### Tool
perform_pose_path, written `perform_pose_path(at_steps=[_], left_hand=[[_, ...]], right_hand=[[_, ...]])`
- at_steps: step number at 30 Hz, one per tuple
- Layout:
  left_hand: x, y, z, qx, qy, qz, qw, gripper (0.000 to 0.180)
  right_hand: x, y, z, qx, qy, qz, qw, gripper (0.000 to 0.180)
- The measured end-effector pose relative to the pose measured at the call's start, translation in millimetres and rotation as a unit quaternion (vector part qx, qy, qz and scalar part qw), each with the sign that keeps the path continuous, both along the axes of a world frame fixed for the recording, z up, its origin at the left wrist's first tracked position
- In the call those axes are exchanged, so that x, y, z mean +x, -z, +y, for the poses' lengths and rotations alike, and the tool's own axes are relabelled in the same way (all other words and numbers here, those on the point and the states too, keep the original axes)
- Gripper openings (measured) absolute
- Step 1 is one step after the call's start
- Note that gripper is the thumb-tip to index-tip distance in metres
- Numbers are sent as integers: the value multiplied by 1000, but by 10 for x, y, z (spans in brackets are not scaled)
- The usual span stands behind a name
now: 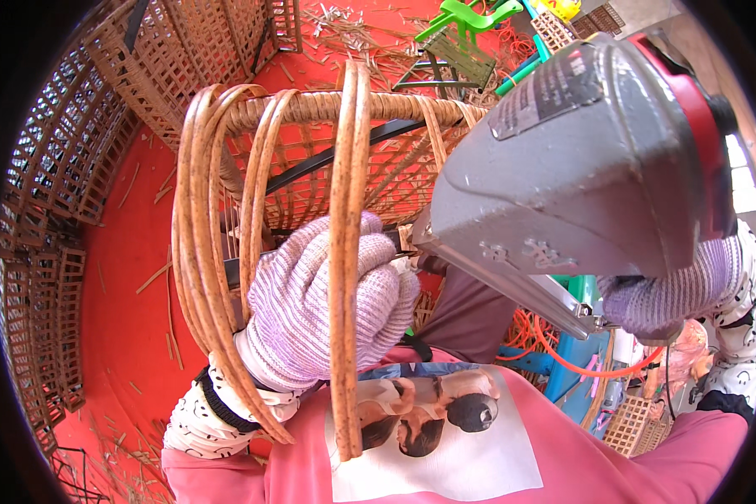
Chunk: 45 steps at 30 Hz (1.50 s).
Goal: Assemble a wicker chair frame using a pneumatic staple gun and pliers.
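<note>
My left hand (319,298), in a striped white-and-lilac glove, is closed with its fingers curled against the frame of a woven rattan piece (302,202). What lies inside the fingers is hidden. Bent rattan canes (344,252) hang in loops over the piece's wrapped rim (386,107), passing in front of this hand and its wrist. At the right, my gloved right hand (680,290) is wrapped round the handle of a grey air-powered nail gun (571,168). The gun's nose points left, close to my left fingertips; its large body blocks part of the view.
Several woven lattice panels (50,311) stand along the left. Cane scraps (344,34) litter the red floor (126,277). A green plastic chair (470,21) is at the back. An orange hose (596,370) loops below the gun, beside a blue surface (563,370).
</note>
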State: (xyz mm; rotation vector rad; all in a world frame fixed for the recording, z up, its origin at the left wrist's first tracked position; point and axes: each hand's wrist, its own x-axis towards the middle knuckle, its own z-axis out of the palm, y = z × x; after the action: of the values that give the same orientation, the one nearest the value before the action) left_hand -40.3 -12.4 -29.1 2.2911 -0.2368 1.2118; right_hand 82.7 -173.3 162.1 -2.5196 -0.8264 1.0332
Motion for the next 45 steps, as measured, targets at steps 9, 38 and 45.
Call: perform_pose_path(at_steps=[9,38,45], left_hand=[[54,-14,99,-115,60,18,991,16],[783,-796,868,217,-8,134,967,20],[226,-193,486,234,-95,220,942,28]], right_hand=[[-82,94,-72,64,28,7,998,21],[1332,1869,-2592,-133,136,-461,867,32],[40,1619,-199,244,38,288,925,75]])
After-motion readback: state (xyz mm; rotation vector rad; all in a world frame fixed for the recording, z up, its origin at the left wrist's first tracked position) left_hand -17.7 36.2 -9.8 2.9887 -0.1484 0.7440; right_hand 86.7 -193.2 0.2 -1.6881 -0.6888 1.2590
